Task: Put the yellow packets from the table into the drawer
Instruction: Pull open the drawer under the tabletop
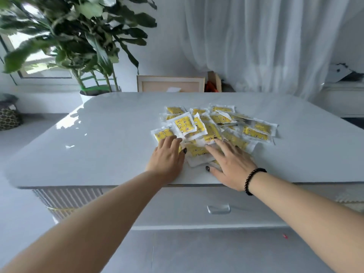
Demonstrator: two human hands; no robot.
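Several yellow packets (214, 127) in clear white-edged wrappers lie in a loose heap on the glossy white table (110, 138), right of its middle. My left hand (167, 156) lies flat on the heap's near left edge, fingers straight and touching the packets. My right hand (230, 164), with a dark bead bracelet at the wrist, rests spread over the near packets, fingers straight. Under the table's front edge is the drawer (199, 205), closed, with a clear handle (218, 209).
A large leafy plant (78, 42) in a white pot stands behind the table's far left corner. A framed panel (170, 84) leans behind the far edge. White curtains hang at the back right. A dark patterned basket (8, 118) sits at the far left.
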